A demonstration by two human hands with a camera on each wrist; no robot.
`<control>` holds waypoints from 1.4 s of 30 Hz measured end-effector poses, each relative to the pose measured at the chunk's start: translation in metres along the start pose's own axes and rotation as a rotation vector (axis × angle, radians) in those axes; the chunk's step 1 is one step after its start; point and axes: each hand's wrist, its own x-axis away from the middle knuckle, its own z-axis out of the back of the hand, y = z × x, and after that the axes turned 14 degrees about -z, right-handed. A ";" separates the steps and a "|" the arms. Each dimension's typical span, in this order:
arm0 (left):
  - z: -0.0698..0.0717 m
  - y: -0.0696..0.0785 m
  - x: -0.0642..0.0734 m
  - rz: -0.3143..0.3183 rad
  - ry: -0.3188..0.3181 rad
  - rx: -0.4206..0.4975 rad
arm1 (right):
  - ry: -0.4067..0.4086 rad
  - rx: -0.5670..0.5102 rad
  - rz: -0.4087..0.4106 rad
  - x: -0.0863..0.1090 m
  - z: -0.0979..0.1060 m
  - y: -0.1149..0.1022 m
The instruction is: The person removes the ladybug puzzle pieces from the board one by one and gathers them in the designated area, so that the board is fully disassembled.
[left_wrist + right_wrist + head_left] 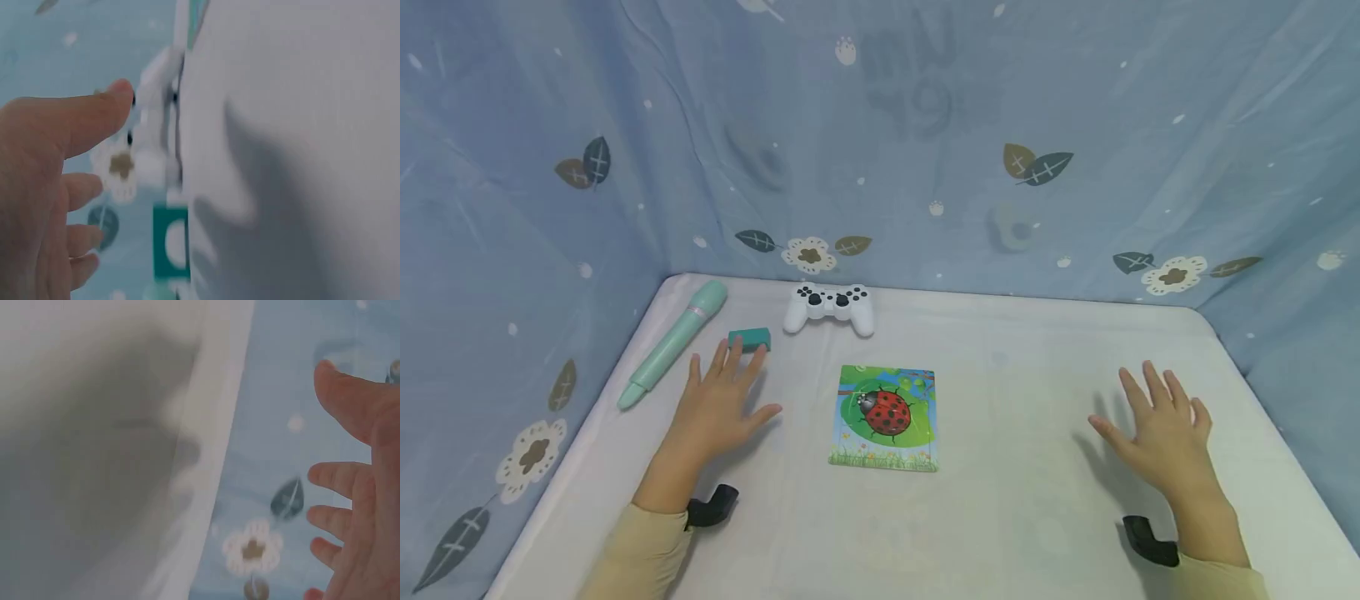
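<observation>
My left hand (718, 412) hovers over the left side of the white table with fingers spread, holding nothing. Its fingertips overlap a small teal box (751, 338) in the head view; the left wrist view shows a white shape on the box (170, 242). Beyond that hand lies a white game controller (830, 308). A square ladybug picture puzzle (886, 418) lies flat between the hands. On the right, my right hand (1165, 437) is held above the table, fingers apart and nothing in it. Its shadow falls on the cloth beside it.
A mint-green microphone-shaped stick (673, 343) lies slantwise along the table's left edge. Blue patterned fabric (925, 150) hangs behind the table and at both sides. A black curved piece sticks out at each wrist, the left one (713, 506) and the right one (1148, 542).
</observation>
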 end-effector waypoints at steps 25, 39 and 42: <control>-0.040 0.099 -0.095 -0.354 -0.091 0.392 | -0.330 -0.506 0.365 -0.025 -0.062 -0.191; -0.067 0.094 -0.098 -0.363 -0.005 0.501 | -0.397 -0.499 0.402 -0.029 -0.089 -0.202; -0.068 0.093 -0.099 -0.356 -0.004 0.503 | -0.402 -0.486 0.408 -0.032 -0.092 -0.202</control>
